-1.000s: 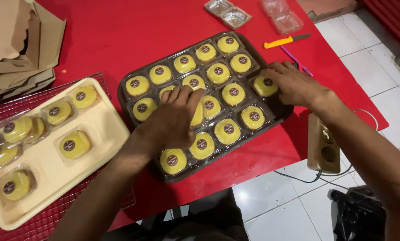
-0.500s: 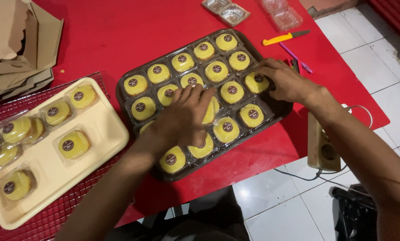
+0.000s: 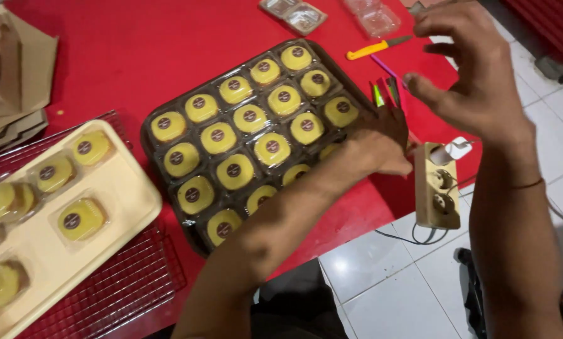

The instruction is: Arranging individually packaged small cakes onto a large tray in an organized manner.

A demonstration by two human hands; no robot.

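A left hand (image 3: 382,141) rests at the right edge of a dark tray (image 3: 168,210) of wrapped yellow cakes (image 3: 234,171) on the red counter (image 3: 137,56), its grip hidden; the right hand (image 3: 476,75) hovers, fingers spread. A nudge could slide the tray against the power strip (image 3: 435,185) at the counter's edge.
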